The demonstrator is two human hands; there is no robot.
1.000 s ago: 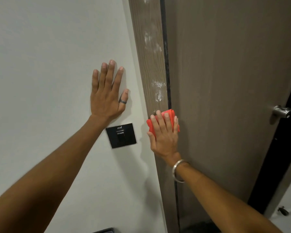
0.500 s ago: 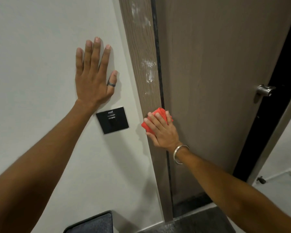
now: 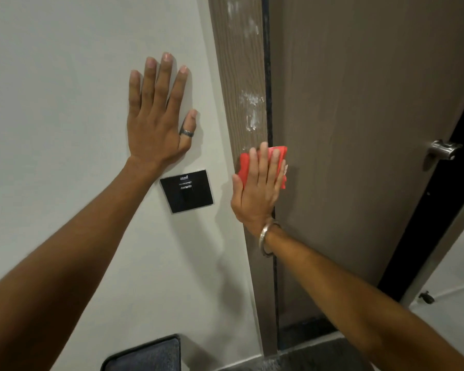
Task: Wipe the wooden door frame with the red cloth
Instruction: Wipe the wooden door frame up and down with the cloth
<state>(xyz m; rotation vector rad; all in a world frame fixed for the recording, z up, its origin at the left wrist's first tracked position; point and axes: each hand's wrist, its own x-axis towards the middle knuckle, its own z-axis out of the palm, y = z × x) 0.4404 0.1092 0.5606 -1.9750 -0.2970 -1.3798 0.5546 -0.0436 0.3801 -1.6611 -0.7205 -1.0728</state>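
Note:
The wooden door frame [image 3: 239, 62] runs as a vertical brown strip between the white wall and the door. White smears mark it high up and at mid height. My right hand [image 3: 257, 191] lies flat over the folded red cloth [image 3: 276, 152] and presses it against the frame and the door's edge, just below the mid-height smear. Most of the cloth is hidden under my fingers. My left hand [image 3: 158, 116] rests flat on the white wall left of the frame, fingers spread, holding nothing.
A black wall plate [image 3: 186, 190] sits on the wall between my two wrists. The brown door [image 3: 359, 129] has a metal handle [image 3: 441, 148] at its right edge. A dark flat object [image 3: 145, 354] lies low by the wall. A doorstop [image 3: 426, 296] sits on the floor.
My right hand has straightened to point upward with the cloth beneath it, close under the white smear. My left hand has stayed flat on the wall. The camera view has shifted.

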